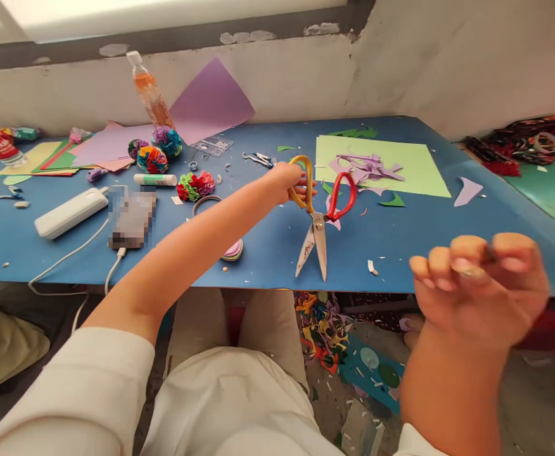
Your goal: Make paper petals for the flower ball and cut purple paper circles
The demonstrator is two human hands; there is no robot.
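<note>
White shirt (230,411) fills the bottom center of the frame, below the front edge of the blue surface (268,269). Scissors (319,223) are located right of center, with one yellow loop and one red loop; the blades are spread and point toward the bottom of the frame. Left grip (286,182), at center: fingers curled around the yellow loop, grasping the scissors. Right grip (477,288), at lower right: raised at the front edge of the surface, palm upward, fingers bent toward the thumb; whether it pinches anything cannot be determined.

Behind the scissors, a pale green sheet (422,161) carries purple scraps (367,167). Left of center, a red and green paper flower (196,185) is positioned just beside a glue stick (155,180). Further left, a white power bank (71,212) rests near a pixelated phone (133,218). Mixed paper cuttings (325,326) cover the floor at bottom center right.
</note>
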